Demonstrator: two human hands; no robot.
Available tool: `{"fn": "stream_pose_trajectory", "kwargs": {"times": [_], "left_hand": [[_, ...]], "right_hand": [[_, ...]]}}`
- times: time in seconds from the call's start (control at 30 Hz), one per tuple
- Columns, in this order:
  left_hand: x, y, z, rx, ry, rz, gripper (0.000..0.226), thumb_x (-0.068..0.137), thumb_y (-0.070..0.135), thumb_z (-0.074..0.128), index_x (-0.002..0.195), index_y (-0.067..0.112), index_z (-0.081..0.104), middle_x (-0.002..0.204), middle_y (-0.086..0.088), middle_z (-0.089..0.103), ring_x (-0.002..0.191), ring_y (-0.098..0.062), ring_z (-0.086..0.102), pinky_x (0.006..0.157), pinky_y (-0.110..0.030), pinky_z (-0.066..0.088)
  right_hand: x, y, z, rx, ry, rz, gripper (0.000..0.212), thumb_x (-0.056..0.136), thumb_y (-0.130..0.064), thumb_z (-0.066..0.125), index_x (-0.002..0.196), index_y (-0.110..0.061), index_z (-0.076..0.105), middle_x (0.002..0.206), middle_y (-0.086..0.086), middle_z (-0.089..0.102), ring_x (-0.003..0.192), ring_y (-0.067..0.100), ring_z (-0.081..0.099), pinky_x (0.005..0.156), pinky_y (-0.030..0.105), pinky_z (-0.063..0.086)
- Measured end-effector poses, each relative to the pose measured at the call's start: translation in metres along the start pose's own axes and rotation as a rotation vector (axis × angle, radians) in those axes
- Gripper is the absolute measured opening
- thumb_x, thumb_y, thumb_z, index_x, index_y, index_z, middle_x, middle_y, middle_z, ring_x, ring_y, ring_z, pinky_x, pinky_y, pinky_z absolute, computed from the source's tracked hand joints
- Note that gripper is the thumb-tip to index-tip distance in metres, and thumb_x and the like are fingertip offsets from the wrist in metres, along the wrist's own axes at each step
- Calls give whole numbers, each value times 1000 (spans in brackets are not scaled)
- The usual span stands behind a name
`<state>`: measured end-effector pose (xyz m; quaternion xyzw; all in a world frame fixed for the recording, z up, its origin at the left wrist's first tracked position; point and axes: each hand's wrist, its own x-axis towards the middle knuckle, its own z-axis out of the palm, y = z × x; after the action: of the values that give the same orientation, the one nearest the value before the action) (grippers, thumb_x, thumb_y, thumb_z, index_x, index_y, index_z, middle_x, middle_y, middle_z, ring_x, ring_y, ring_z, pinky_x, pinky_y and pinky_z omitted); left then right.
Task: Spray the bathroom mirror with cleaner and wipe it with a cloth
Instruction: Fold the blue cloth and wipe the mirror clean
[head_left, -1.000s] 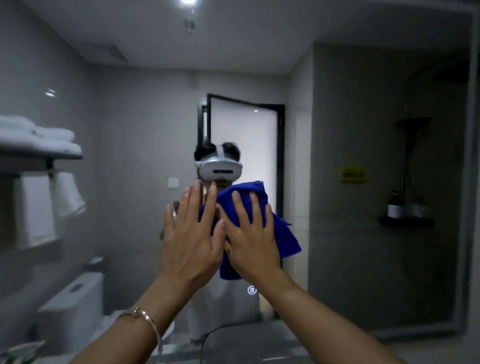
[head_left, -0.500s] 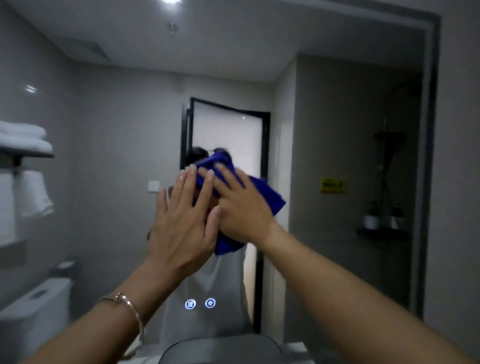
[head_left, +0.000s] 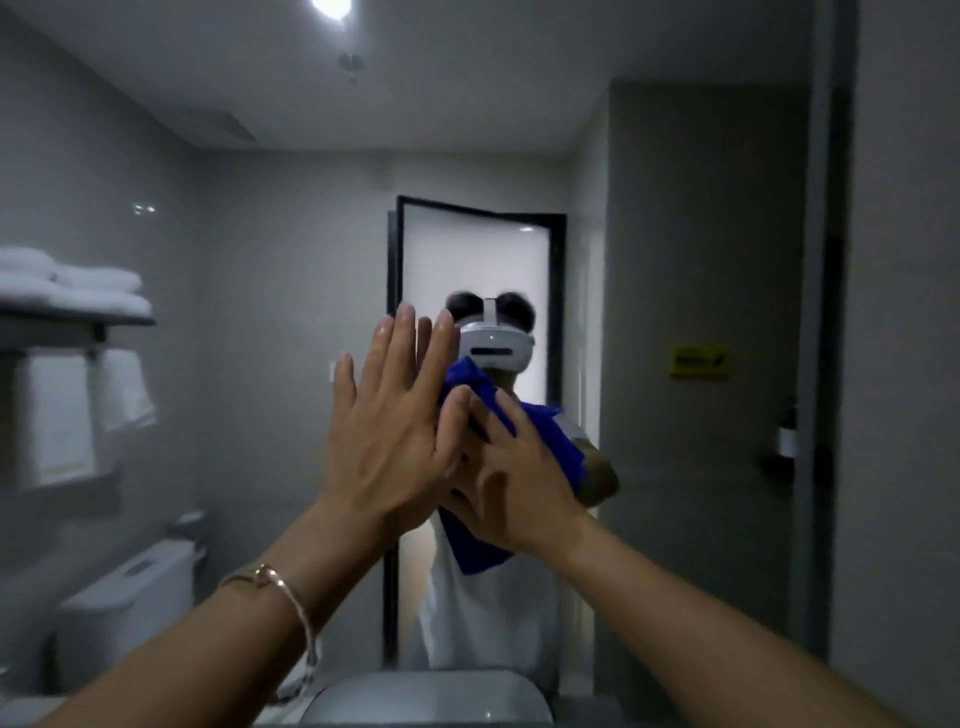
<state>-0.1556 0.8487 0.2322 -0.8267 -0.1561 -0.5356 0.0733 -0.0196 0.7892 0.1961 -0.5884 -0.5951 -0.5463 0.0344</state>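
Observation:
The bathroom mirror (head_left: 260, 182) fills most of the head view, its dark right edge running down at the right. A blue cloth (head_left: 556, 441) lies flat against the glass at centre. My right hand (head_left: 514, 483) presses on the cloth with fingers spread and pointing up-left. My left hand (head_left: 395, 431) is held flat beside it, fingers straight and upward, its thumb side overlapping my right fingers. A bracelet sits on my left wrist. No spray bottle is in view.
The mirror reflects a person wearing a white headset, a doorway, a towel shelf (head_left: 78, 312) at left and a toilet (head_left: 124, 613) at lower left. A white basin rim (head_left: 431, 696) shows at the bottom. The bare wall (head_left: 904, 364) lies right of the mirror.
Both hands have slid with the cloth across the glass: up and left at first, then lower and to the right. My right hand's fingers now tuck partly behind the left hand.

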Motion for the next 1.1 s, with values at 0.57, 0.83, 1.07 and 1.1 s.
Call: {"fn": "stream_pose_trajectory", "kwargs": {"times": [0.57, 0.83, 1.07, 1.1], "left_hand": [[-43, 46, 51, 9, -111, 73, 59, 93, 53, -1, 147, 31, -9, 158, 0, -7, 145, -15, -7, 113, -42, -2], [0, 77, 48, -44, -37, 46, 58, 92, 49, 8, 144, 30, -9, 157, -3, -5, 143, -17, -5, 114, -44, 0], [-19, 95, 76, -98, -118, 87, 62, 91, 54, 1, 149, 31, -4, 157, 1, -8, 143, -12, -13, 114, -37, -9], [-21, 98, 80, -99, -126, 101, 62, 91, 55, -1, 149, 31, -4, 157, 1, -9, 143, -12, -13, 114, -36, -9]], "right_hand": [[-133, 55, 14, -104, -87, -105, 57, 84, -50, 46, 140, -36, 41, 151, 2, 30, 139, 30, 23, 113, 51, 6], [0, 221, -77, -101, 101, 366, 60, 91, -54, 33, 148, -35, 24, 157, 4, 18, 144, 32, 12, 114, 53, 10], [-145, 82, 12, -50, 87, 358, 62, 80, -48, 47, 140, -34, 35, 151, 6, 26, 136, 34, 24, 108, 56, 16], [-171, 67, 19, -55, 23, 272, 65, 78, -50, 50, 139, -36, 35, 149, 4, 27, 136, 33, 25, 106, 56, 19]]}}
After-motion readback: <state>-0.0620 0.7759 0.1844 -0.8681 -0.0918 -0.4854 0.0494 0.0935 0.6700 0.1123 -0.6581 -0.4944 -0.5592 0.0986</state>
